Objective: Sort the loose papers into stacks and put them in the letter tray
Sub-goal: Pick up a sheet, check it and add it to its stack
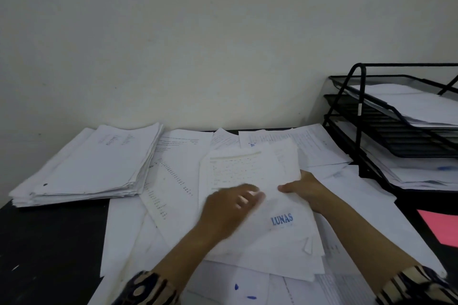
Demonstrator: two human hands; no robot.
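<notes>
Near the middle of the frame, both hands meet over a spread of loose papers that covers most of a dark desk. The right hand, just right of centre, pinches the right edge of a sheet with rows of faint print, thumb on top and fingers underneath, so the sheet is lifted and tilted up off the pile. The left hand lies just left of it, palm down and motion-blurred, its fingers resting on the lower part of the same sheet; whether it grips the paper or only presses on it cannot be told. Directly below the hands lies a page stamped "LUNAS" in blue. At the left of the frame, a thick, roughly squared stack of papers sits on the desk, apart from the loose spread. At the right edge stands a black wire letter tray with three tiers, the top and bottom tiers holding white papers. A pink sheet shows at the lower right. Patterned sleeves enter from the bottom edge.
</notes>
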